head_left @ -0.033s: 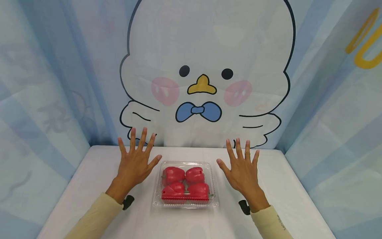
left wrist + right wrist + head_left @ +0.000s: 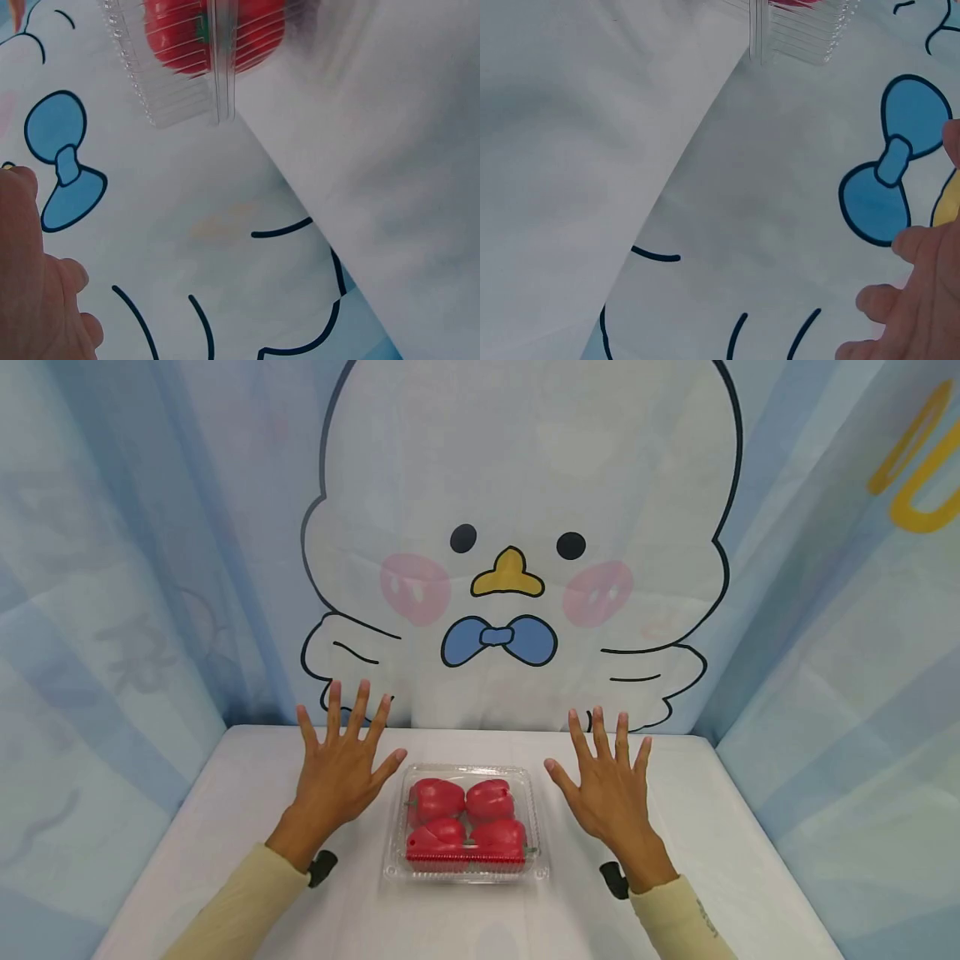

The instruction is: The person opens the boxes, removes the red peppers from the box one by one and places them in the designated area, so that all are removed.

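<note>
A clear plastic clamshell box (image 2: pixel 394 852) lies on the table between the two hands, its lid down over several red bell peppers (image 2: pixel 489 800) with green stems. Left of the box, my left hand (image 2: pixel 337 772) is held with fingers straight and spread, palm away from me. My right hand (image 2: pixel 613 792) takes a similar pose on the other side. Neither touches the box or holds anything. Part of the box (image 2: pixel 225 97) and its peppers (image 2: pixel 176 37) tops the left wrist view; the right wrist view catches only a ribbed box corner (image 2: pixel 799 37).
A white cloth covers the table (image 2: pixel 465 922). Behind it hangs a curtain (image 2: pixel 510 693) printed with a white bird in a blue bow tie. Blue and white curtains (image 2: pixel 97 652) close in both sides. Dark wrist-worn devices (image 2: pixel 322 868) sit under both wrists.
</note>
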A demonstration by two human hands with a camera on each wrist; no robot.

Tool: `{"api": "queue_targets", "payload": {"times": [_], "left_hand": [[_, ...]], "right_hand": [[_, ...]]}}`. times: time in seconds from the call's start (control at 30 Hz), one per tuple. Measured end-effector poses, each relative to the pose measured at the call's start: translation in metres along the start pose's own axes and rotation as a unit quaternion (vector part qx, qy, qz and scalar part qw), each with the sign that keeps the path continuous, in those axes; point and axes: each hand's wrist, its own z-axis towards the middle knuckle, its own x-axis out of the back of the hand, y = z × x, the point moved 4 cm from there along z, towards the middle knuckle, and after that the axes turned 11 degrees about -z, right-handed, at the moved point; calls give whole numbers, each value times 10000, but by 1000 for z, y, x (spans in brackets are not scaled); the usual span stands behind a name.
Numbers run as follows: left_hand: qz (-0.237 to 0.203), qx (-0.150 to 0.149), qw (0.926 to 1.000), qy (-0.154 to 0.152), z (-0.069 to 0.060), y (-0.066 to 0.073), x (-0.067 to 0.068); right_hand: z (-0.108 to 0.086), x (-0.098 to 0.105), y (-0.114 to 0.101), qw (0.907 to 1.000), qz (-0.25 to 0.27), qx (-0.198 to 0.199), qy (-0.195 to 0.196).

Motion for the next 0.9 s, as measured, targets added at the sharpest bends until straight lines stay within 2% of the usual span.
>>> {"api": "queue_targets", "payload": {"times": [0.17, 0.3, 0.43, 0.53, 0.6, 0.7, 0.8, 0.87, 0.9], "left_hand": [[22, -53, 9999, 124, -1, 1, 2], [-94, -66, 9997, 194, -1, 4, 3], [-721, 42, 9973, 105, -4, 5, 2], [-1563, 105, 9874, 223, -9, 3, 1], [-2208, 104, 9745, 395, -15, 1, 1], [-3145, 163, 9476, 536, -24, -4, -2], [-3904, 500, 9186, 341, -34, -10, -11], [-4387, 855, 8945, 101, -40, -13, -18], [-4645, 999, 8799, -14, -43, -15, -22]], "right_hand": [[1, 3, 0, 10000, -54, 1, 38], [1, 6, 0, 9998, -29, 8, 219], [-4, 10, -3, 9978, 336, 98, 571], [-9, 15, -8, 9908, 813, 237, 1056], [-13, 19, -12, 9830, 1069, 354, 1452], [-21, 25, -21, 9679, 1262, 574, 2094], [-31, 29, -30, 9532, 1372, 765, 2581], [-37, 30, -36, 9454, 1532, 852, 2748], [-41, 30, -39, 9425, 1615, 874, 2791]]}}
